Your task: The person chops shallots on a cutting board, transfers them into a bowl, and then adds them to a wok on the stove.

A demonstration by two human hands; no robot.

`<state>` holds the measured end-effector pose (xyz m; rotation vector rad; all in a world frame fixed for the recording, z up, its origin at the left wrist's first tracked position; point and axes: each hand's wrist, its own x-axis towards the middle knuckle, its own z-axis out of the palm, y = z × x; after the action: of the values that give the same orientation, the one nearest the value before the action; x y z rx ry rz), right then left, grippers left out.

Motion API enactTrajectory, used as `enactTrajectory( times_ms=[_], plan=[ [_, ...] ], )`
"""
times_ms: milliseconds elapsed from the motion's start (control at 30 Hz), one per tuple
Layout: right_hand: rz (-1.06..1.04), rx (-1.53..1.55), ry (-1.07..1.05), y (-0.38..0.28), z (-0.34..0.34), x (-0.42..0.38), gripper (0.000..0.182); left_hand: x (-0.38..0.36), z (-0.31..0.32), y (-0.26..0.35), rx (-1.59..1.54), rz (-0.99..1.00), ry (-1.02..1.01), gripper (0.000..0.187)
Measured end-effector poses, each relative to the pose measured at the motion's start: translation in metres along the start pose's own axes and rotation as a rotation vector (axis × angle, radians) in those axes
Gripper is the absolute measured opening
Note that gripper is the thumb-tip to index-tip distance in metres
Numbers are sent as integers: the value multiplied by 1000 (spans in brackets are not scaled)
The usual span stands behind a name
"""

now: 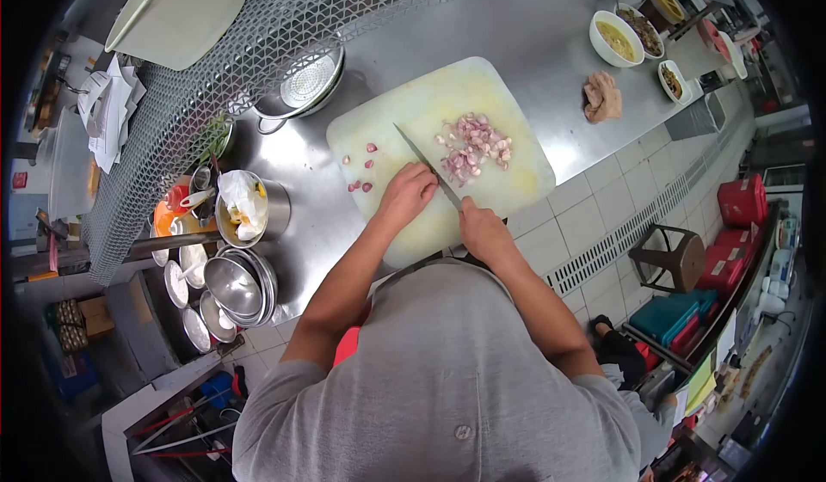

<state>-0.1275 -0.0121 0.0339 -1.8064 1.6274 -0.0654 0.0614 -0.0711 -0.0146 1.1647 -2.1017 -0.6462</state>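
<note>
My right hand (485, 229) is wrapped round the handle of a kitchen knife (416, 148), whose long blade points away to the upper left over the white cutting board (503, 194). Against the near side of the blade, my left hand (409, 193) rests with its fingers curled down; whatever they pinch is hidden beneath them. A heap of chopped shallots (475, 145) lies on the board to the right of the blade. On the board's left part are several small purple shallot pieces (367, 186), apart from the heap.
Steel bowls (234, 286) and a steel pot (277, 207) stand left of the board. Behind it are a strainer (308, 82) and a mesh shelf (284, 18). A crumpled cloth (602, 98) and food bowls (616, 39) lie to the right. A stool (668, 257) stands on the floor.
</note>
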Motion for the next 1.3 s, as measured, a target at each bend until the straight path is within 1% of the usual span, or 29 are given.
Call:
enactTrajectory(
  times_ms=[67, 167, 200, 267, 367, 467, 600, 667, 733, 800, 833, 867, 900, 933, 1000, 1067, 1100, 1133, 1167, 1233, 1300],
  plan=[
    [27, 0, -3, -12, -14, -8, 14, -3, 3, -4, 4, 16, 30, 10],
    [-13, 34, -2, 5, 6, 1, 14, -2, 1, -3, 5, -7, 12, 10],
    [-12, 33, -2, 1, -1, -1, 14, -1, 1, -1, 4, -7, 11, 10],
    [38, 26, -22, -13, -18, -8, 14, 0, 0, 0, -41, 38, 87, 8],
    [-24, 78, 20, 6, 9, 2, 16, -1, 2, -3, -10, 21, 58, 8],
    [3, 34, -32, -3, -12, 1, 17, 0, 1, 0, -16, 39, 86, 9],
    [2, 77, 2, 4, 4, 7, 19, -1, 0, -1, -4, 15, 47, 9],
    [-46, 77, -5, 8, 0, 18, 20, 0, -14, -5, 84, 23, 151, 8],
    [-14, 114, -1, 2, -11, 9, 21, 7, -43, -19, 195, -93, 280, 10],
    [13, 133, 6, 4, -16, 3, 21, 18, -69, -26, 279, -257, 315, 6],
    [-36, 143, -14, 9, -14, -2, 22, 21, -72, -40, 278, -259, 321, 6],
    [-87, 154, -36, 14, -12, -4, 22, 22, -73, -58, 206, -366, 167, 6],
    [-95, 151, -39, 21, -8, -3, 22, 21, -74, -67, 132, -469, 11, 6],
    [-105, 158, -45, 28, -4, 0, 22, 26, -78, -52, 134, -471, 17, 6],
    [-115, 160, -49, 39, -5, 7, 22, 40, -75, -21, -71, -648, -62, 6],
    [-35, 138, 76, 42, -10, 16, 22, 25, -36, -45, 45, -116, -37, 6],
    [13, 94, 80, 37, -18, 17, 22, 22, -22, -34, 7, -62, -61, 6],
    [14, 95, 87, 28, -25, 13, 22, 16, -9, -20, -30, -4, -84, 6],
    [10, 72, 115, 18, -31, 8, 21, 14, -3, -7, -31, 4, -88, 6],
    [21, 47, 135, 11, -25, 3, 21, 5, 5, 16, -106, -99, 38, 9],
    [27, -32, -16, 11, -15, 7, 20, 0, 9, 15, -121, -114, 50, 10]
  ],
)
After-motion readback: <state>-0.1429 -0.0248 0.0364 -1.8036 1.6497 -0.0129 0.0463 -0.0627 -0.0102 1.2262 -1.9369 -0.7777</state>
